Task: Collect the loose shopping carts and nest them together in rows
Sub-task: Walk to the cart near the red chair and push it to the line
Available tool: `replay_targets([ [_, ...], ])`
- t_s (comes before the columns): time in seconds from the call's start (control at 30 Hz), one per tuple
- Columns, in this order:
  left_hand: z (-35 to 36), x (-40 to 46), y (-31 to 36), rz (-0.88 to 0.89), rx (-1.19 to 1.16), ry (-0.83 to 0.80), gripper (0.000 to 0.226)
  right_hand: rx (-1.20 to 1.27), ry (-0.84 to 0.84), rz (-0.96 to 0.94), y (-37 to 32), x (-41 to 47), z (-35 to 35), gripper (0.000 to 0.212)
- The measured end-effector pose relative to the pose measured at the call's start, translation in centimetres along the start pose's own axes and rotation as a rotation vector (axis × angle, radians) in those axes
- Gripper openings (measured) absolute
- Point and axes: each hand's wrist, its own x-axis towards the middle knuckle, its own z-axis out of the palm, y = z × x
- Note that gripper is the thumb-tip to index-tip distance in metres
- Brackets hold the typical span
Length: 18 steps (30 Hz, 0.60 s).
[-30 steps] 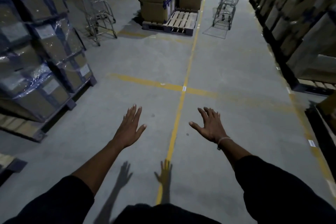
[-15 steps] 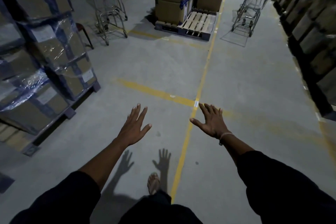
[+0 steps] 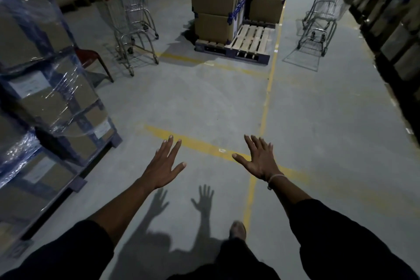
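While no cart is in hand, step: the approach, as I judge it.
Left hand: lower centre, fingers spread wide, holding nothing.
Right hand: lower centre, likewise spread wide and bare.
Left carts: upper left, apparently two close together, beside a red chair.
Right cart: upper right, alone, well apart from the others, past the pallet.
Next move: walk on to one cart and grip its handle with both hands.
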Motion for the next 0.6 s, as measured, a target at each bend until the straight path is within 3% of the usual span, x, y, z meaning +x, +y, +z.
replay_targets([
  [0.43, -4.4, 28.4, -6.3, -0.141, -0.010, 0.087, 0.089, -0.042, -0.087, -0.133, 2.1, 34.9, -3.9, 0.130],
  [0.6, -7.4, 37.8, -7.7, -0.196, -0.027, 0.145, 0.083, -0.074, -0.113, -0.210, 0.8, 47.1, -6.5, 0.118],
])
